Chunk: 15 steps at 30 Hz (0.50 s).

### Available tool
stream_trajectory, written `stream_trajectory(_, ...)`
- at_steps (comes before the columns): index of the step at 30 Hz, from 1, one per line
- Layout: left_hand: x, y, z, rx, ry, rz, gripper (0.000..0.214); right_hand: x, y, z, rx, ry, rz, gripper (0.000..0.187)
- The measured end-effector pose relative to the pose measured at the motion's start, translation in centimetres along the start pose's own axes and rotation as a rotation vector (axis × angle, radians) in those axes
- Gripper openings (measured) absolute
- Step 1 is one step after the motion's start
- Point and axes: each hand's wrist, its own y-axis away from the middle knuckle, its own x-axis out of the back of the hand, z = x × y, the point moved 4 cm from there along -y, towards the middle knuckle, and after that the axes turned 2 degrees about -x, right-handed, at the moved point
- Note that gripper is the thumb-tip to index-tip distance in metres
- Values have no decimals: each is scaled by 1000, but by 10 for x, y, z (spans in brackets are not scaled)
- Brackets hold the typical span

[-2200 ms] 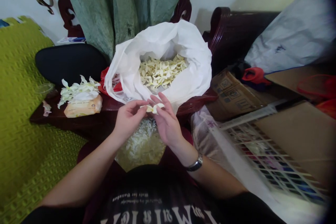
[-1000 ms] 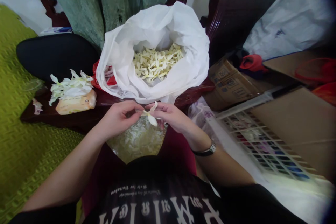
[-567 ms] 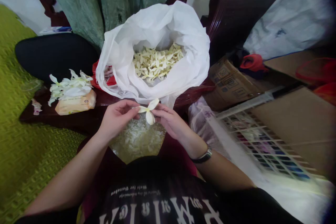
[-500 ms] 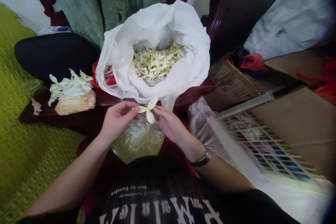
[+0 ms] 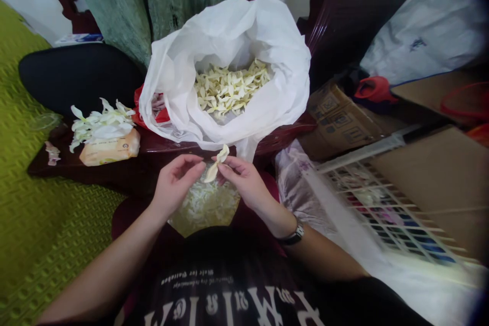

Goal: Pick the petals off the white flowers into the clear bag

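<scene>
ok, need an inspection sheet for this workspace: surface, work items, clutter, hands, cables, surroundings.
Surface: dark-red bench, glossy.
Job's things: pale flower, held; white bag, open, holding pale blossoms; blossom pile by orange packet; container of pale pieces underneath.
Clutter: orange packet; red plastic beside white bag.
Hands: right hand pinches pale flower; left hand apart from it, its grip unclear.
Cables: nothing seen.
Surroundings: yellow-green mat, green cloth, cardboard box, white grid crate.

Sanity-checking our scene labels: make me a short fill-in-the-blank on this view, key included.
1. The hand holding the pale flower is the person's ____.
2. The large open bag with the flower heap inside is ____.
3. The shirt with pale lettering is ____.

Missing words: right; white; black.
</scene>
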Motion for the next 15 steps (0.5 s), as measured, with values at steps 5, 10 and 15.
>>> stream_trajectory(5, 12, -28, 15, -147, -61, -86, 29, 1, 3, -7, -35, 77, -82, 33)
stream_trajectory(10, 84, -80, 38, -411, -564, 396, 26, 12, 9, -7, -73, 62, -16, 37)
stream_trajectory(15, 141, -152, 52, -101, -1148, 391, 30, 21, 15, -7, -135, 78, 17, 45)
